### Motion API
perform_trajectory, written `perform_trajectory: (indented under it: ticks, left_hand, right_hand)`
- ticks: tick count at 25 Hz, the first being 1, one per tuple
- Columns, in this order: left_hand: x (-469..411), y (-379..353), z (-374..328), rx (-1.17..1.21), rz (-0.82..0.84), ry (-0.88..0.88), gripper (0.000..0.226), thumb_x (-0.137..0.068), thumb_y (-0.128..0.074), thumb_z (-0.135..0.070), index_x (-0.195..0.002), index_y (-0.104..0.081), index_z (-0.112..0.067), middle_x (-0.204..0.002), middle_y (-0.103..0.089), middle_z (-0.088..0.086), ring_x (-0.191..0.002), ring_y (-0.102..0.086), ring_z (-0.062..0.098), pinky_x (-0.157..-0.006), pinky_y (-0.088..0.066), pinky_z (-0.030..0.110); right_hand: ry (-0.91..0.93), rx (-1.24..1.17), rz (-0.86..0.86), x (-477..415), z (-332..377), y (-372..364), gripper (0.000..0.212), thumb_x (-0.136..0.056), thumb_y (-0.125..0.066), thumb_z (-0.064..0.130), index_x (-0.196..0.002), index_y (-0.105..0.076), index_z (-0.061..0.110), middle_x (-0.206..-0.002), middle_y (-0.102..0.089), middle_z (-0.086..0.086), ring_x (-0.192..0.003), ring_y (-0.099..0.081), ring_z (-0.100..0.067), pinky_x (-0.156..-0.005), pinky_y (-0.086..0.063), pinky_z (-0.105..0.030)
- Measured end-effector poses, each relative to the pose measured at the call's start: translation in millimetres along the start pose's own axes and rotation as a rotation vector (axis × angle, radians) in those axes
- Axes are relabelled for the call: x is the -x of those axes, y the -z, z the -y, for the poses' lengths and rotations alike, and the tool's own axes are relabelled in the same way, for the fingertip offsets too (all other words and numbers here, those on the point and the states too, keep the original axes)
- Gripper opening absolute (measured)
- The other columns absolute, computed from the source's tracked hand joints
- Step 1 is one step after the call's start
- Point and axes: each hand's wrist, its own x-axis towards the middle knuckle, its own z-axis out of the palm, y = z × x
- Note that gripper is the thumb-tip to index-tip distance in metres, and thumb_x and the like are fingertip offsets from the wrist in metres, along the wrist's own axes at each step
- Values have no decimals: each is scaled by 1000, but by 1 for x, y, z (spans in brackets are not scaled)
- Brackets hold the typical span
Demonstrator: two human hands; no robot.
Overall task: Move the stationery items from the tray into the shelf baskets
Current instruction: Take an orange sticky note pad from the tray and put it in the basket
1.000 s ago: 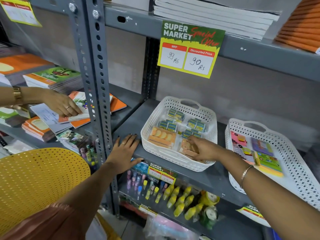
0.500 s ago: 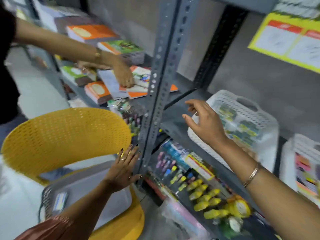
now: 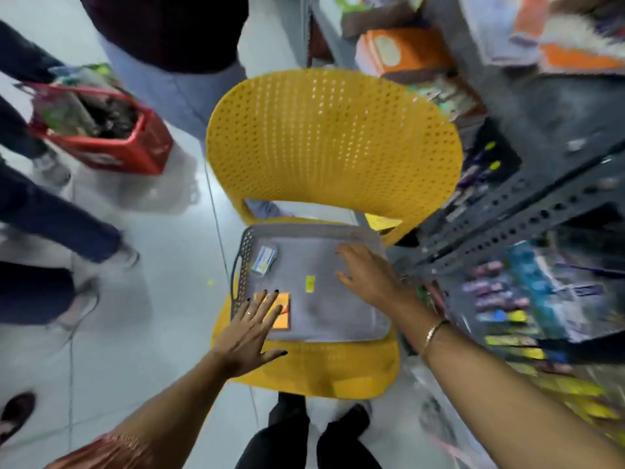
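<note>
Where both reached at the shelf before, left hand (image 3: 248,333) and right hand (image 3: 367,272) now hover, fingers spread and empty, over the grey tray (image 3: 324,319).

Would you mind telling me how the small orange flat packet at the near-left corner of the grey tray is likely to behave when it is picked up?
The orange flat packet looks thin, so probably light and fairly stiff. It lies flat on the grey plastic tray, so it may slide before lifting; an edge pinch seems wise. The left hand, fingers spread, already reaches over it.

Grey tray (image 3: 338,319) on perforated yellow chair (image 3: 333,140)
</note>
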Motion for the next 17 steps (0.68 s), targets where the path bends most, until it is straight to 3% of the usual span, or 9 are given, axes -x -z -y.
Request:
perform_trajectory:
  ticks: [4,7,11,17]
  left_hand:
    - [5,-37,19,-2,32,41,88,-85,-17,-72,-132,-47,-5,-146,-33,18,-134,-30,36,-103,-17,46]
    - [2,-54,28,7,1,92,87,-86,-16,-70,-130,-50,-3,-146,-34,19,-134,-30,35,-106,-13,44]
    - [2,-69,32,34,-46,92,80,-85,-29,-66,-130,-49,-3,-146,-35,17,-136,-28,32,-108,-12,44]
    - [0,-74,30,62,-101,127,74,-88,-28,-63,-129,-49,-5,-146,-37,15,-137,-26,30,-110,-11,44]
  right_hand:
    - [70,18,209,-27,18,-89,52,-84,-63,24,-129,-43,7,-135,-46,-14,-130,-39,-28,-99,-41,-41]
    - [128,99,301,-44,30,-143,70,-76,-72,31,-132,-38,7,-136,-43,-14,-128,-38,-30,-103,-39,-41]
    - [225,197,244,-62,43,-184,91,-69,-75,39,-140,-27,8,-144,-36,-13,-132,-35,-30,-108,-34,-40]
    - [335,247,188,-76,45,-196,82,-72,-71,36,-137,-30,7,-140,-39,-14,-126,-38,-30,-108,-35,-39]
